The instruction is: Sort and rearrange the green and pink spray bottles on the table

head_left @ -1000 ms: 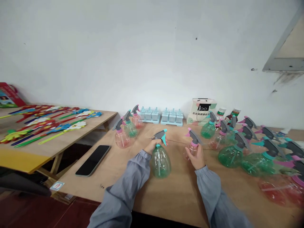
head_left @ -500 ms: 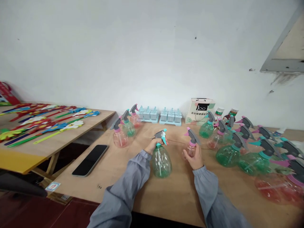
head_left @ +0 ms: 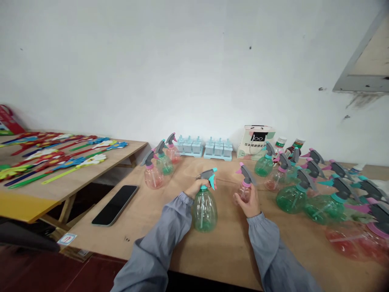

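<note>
My left hand [head_left: 196, 187] is closed round the neck of a green spray bottle [head_left: 204, 213], just under its grey and turquoise trigger head. To its right, my right hand [head_left: 251, 202] grips the body of a pink spray bottle [head_left: 240, 191] with a grey and pink head. Both bottles are nearly upright over the middle of the wooden table. Left of them stand two pink spray bottles and a green spray bottle [head_left: 165, 163]. Several more green and pink ones, such as a green spray bottle [head_left: 291, 199], crowd the right side.
A smartphone [head_left: 115, 205] lies at the table's left. Two light-blue popsicle moulds [head_left: 218, 150] and a printed paper bag [head_left: 253, 142] stand along the wall, with capped bottles [head_left: 280, 144] beside the bag. Colourful hand-shaped clappers [head_left: 63, 162] cover another table at left.
The green spray bottle in my left hand has shifted slightly left and nearer, and its trigger head has turned to point more to the right. My right hand is practically still.
</note>
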Motion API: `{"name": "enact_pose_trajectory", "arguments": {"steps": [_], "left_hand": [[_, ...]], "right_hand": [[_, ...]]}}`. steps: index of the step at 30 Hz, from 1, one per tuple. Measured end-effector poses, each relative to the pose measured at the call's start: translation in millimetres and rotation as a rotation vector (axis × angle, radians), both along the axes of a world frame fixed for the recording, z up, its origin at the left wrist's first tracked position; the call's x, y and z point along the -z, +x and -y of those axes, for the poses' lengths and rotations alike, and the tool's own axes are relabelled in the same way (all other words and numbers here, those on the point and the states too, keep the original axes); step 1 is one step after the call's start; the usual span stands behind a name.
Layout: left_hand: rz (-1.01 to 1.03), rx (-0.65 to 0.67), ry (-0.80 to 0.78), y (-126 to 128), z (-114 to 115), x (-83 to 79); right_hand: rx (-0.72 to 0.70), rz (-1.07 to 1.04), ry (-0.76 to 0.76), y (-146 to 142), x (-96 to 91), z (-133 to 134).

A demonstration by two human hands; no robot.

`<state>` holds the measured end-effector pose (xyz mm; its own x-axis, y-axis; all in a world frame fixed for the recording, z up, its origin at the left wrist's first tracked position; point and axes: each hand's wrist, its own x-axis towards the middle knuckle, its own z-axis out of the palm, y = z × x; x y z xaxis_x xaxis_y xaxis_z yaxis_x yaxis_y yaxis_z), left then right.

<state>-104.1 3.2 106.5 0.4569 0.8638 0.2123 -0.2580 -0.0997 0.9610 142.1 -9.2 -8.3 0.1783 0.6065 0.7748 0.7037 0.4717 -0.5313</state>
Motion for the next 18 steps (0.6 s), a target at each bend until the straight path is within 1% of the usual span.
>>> {"name": "enact_pose_trajectory", "arguments": {"steps": [2,6,9,14,18], "left_hand": [[0.012,0.036,-0.008,0,3,-2.5],[0.032,0.032,-0.015,1,8,-5.3],[0.046,-0.002,-0.039,1,5,-2.3],[0.099,-0.107,-0.066,1,-6,8.0],[0.079,-0.072,-0.051,0,-2,5.8]], "right_hand": [[0.004,-0.005,0.000,0,1.1,-1],[-0.002,-0.011,0.001,1,2.7,-1],[-0.006,-0.011,0.008,1,2.9,-1],[-0.034,-0.002,0.016,2,1.4,0],[-0.037,-0.009,0.014,2,1.7,0]]}}
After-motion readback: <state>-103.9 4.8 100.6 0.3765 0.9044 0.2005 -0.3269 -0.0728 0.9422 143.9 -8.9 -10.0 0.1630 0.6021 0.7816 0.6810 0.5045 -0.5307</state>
